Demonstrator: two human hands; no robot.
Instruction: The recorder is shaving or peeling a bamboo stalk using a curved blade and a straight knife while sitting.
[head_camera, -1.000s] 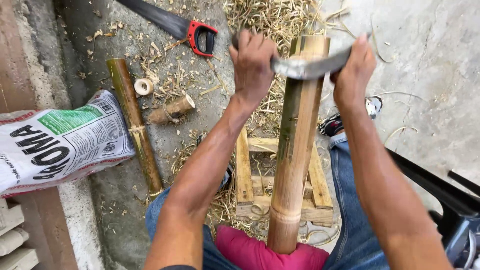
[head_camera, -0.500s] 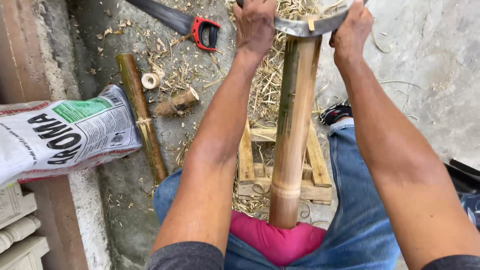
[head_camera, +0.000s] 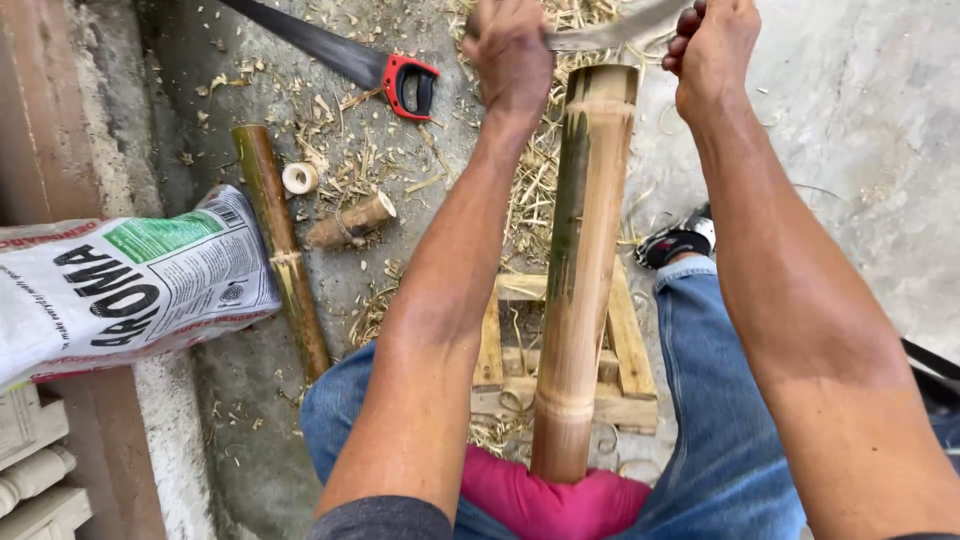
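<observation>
Both hands grip a curved blade (head_camera: 610, 30) at the far end of an upright bamboo pole (head_camera: 585, 270): left hand (head_camera: 510, 50) and right hand (head_camera: 712, 45) closed around its ends. Shaving looks under way; drawing the blade evenly nearward seems called for.
</observation>
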